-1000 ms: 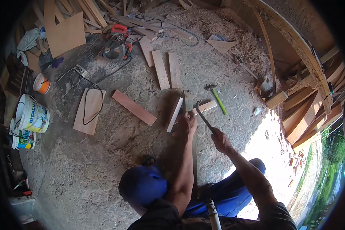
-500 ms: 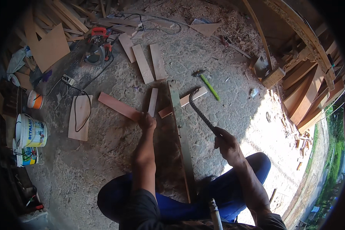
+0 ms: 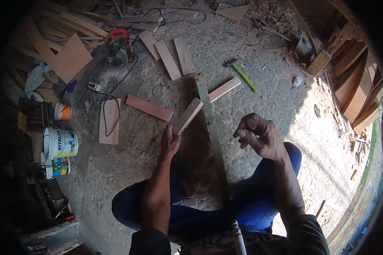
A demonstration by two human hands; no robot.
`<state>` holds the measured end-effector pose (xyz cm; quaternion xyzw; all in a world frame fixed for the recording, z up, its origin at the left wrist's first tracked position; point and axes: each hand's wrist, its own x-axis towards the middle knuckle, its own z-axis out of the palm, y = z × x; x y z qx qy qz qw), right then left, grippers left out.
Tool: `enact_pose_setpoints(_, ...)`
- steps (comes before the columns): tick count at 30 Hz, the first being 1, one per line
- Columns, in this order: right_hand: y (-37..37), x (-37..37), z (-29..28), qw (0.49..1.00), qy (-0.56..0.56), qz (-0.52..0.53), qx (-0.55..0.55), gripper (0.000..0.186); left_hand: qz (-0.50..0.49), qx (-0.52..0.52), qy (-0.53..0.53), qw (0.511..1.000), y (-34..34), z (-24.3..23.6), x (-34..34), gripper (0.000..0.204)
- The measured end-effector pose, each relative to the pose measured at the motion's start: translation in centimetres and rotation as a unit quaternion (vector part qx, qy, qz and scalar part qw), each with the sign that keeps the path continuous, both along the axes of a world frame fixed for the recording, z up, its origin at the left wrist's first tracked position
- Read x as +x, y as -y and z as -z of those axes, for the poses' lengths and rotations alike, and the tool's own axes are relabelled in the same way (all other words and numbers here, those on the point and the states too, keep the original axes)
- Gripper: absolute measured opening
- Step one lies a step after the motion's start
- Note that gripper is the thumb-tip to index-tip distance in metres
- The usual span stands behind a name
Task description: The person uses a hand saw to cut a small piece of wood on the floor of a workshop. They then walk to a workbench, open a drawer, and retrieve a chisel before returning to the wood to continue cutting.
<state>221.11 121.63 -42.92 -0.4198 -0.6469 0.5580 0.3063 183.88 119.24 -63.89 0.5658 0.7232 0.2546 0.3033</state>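
I sit on a dusty floor with my blue-trousered knees up. My left hand point(image 3: 170, 142) grips the near end of a short pale plank point(image 3: 188, 114) lying on the ground. Beside it, a long thin grey-green strip point(image 3: 212, 131) runs from between my legs away from me. My right hand point(image 3: 259, 136) hovers to the right of the strip, its fingers curled, with nothing visible in it. A green-handled hammer point(image 3: 244, 75) lies further off, beyond another pale plank point(image 3: 224, 89).
A reddish board point(image 3: 149, 107) and a board with a black cable point(image 3: 110, 121) lie to the left. Beyond are two planks point(image 3: 174, 57), a red circular saw point(image 3: 118, 46) and plywood point(image 3: 72, 57). Paint buckets point(image 3: 61, 143) stand far left; stacked timber point(image 3: 357, 89) is on the right.
The dark tool seen in my right hand earlier is no longer visible there. My left hand has shifted left from the long strip to the short plank's end. The view has tilted down.
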Motion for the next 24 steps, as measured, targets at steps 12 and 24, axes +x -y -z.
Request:
enact_pose_setpoints(12,-5.0,-2.5,7.0,0.934,-0.239,0.261,-0.048,0.036,0.184,-0.009,-0.144,0.972,7.2,1.4,6.7,0.043)
enact_pose_setpoints(24,-2.2,-9.5,8.5,0.962,-0.110,0.248,0.038,0.047,0.157,0.007,-0.093,0.983,4.6,4.9,6.4,0.047)
